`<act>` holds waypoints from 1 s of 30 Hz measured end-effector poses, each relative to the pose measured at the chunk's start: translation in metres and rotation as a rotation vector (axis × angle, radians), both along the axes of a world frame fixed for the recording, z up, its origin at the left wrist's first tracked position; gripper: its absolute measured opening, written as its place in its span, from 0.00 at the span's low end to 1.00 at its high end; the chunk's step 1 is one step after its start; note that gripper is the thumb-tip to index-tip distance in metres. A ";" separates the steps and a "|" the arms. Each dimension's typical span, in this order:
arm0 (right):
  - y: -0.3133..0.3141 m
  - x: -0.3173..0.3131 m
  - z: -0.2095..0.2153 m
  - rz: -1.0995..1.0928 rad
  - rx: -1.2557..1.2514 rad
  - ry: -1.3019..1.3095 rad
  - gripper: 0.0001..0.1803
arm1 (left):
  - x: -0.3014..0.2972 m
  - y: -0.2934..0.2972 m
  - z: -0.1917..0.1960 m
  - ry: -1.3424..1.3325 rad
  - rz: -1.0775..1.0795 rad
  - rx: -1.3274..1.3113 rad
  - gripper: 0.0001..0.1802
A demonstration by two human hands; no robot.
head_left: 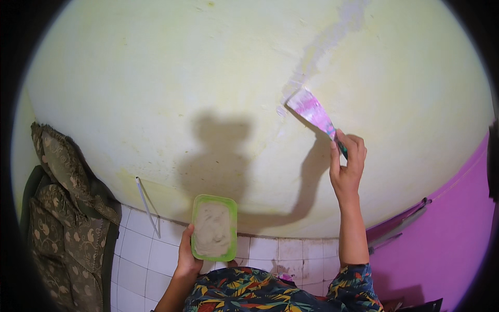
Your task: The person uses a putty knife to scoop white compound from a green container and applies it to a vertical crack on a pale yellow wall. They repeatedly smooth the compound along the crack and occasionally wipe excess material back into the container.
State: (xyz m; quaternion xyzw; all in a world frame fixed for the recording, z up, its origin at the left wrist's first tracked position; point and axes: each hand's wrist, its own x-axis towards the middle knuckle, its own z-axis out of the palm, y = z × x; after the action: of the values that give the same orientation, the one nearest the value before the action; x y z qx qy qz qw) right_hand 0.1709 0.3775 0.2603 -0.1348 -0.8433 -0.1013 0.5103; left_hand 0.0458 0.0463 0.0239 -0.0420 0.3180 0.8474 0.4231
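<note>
My right hand (pixel 349 161) is closed round the green handle of a putty knife (pixel 313 112), whose wide blade is smeared pink and white. The blade's edge rests at the pale yellow wall (pixel 156 78), by the lower end of a greyish-lilac filler streak (pixel 325 44) that climbs toward the upper right. Low in front of me, my left hand (pixel 189 252) grips a green plastic tub (pixel 233 229) by its left side. Greyish-beige paste (pixel 213 229) fills much of the tub, its surface uneven. The left fingers under the tub are mostly hidden.
At the left stands a dark patterned sofa (pixel 67 244). A thin white pole (pixel 147 205) leans against the wall over white floor tiles (pixel 135 244). On the right are a purple wall (pixel 442 239) and long dark bars (pixel 400 226). My shadow falls on the yellow wall.
</note>
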 end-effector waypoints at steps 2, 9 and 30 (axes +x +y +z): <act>-0.005 -0.016 0.009 0.048 0.032 0.026 0.18 | -0.001 -0.003 -0.001 0.004 -0.020 -0.002 0.29; -0.006 -0.002 -0.013 -0.055 0.014 0.031 0.18 | -0.005 -0.005 0.004 0.001 -0.015 0.019 0.31; -0.054 -0.038 -0.032 0.124 -0.212 0.118 0.12 | -0.013 0.001 -0.005 0.009 -0.074 0.018 0.33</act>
State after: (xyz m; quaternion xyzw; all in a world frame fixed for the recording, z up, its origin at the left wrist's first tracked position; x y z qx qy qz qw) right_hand 0.1333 0.3240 0.2280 -0.1413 -0.8245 0.0285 0.5471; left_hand 0.0330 0.0471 0.0190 -0.0225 0.3137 0.8342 0.4530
